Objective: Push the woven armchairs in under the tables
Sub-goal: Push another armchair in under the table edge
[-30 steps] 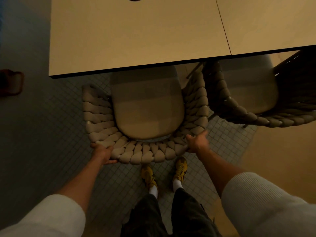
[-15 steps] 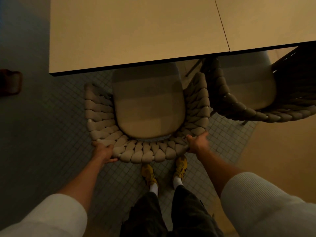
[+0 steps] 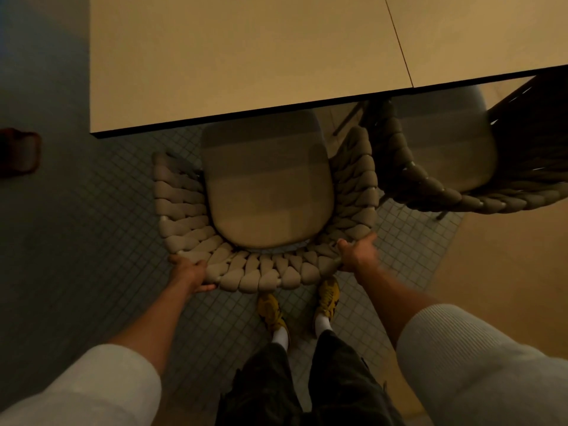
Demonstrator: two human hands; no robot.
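Note:
A beige woven armchair [image 3: 264, 272] with a padded seat stands in front of me, its front partly under the light wooden table [image 3: 239, 63]. My left hand [image 3: 189, 272] grips the back rim at its left corner. My right hand [image 3: 358, 255] grips the rim at the right corner, thumb stretched along the weave. A second woven armchair [image 3: 479, 201] sits to the right, tucked partly under the adjoining table [image 3: 479, 32].
My yellow shoes [image 3: 329, 298] stand on the small-tiled floor just behind the chair. A dark brown object [image 3: 20, 152] lies on the floor at far left. The two armchairs nearly touch at their arms.
The armchair has slid a little further under the table, and both hands have moved forward with it, keeping their hold on the back rim.

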